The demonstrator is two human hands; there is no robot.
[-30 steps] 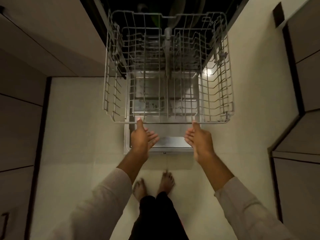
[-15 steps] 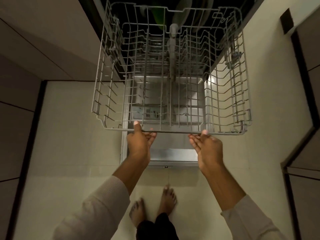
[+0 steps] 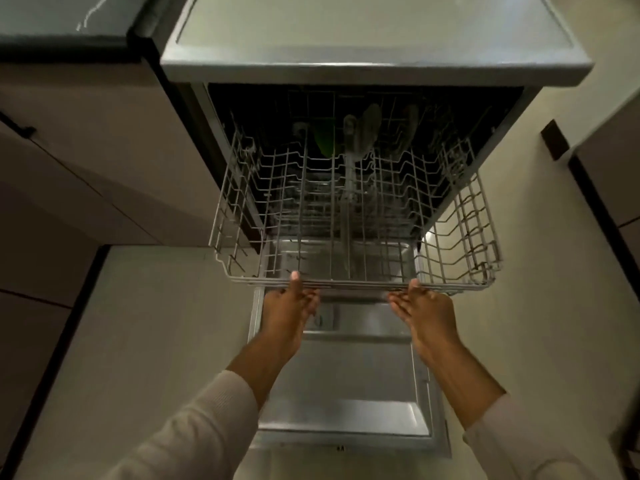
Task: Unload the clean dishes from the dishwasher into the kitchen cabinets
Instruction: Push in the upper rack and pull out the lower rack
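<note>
The empty wire upper rack [image 3: 460,244] sticks halfway out of the open dishwasher [image 3: 374,69]. My left hand [image 3: 285,313] and my right hand [image 3: 426,311] are at the rack's front rim. Each thumb tip presses on the rim, while the fingers stay fairly straight just below it and point inward. Deep in the dark interior stand a green dish [image 3: 323,142] and pale plates [image 3: 370,128], partly hidden by the rack wires.
The lowered steel dishwasher door [image 3: 346,393] lies under my arms, above the pale tiled floor [image 3: 156,341]. Cabinet fronts [image 3: 86,161] line the left, and more cabinets [image 3: 613,174] stand on the right. A dark countertop [image 3: 62,19] is at upper left.
My view has lifted from straight down to forward. The rack has slid back toward the dishwasher with both hands following its front rim. My feet have left the view.
</note>
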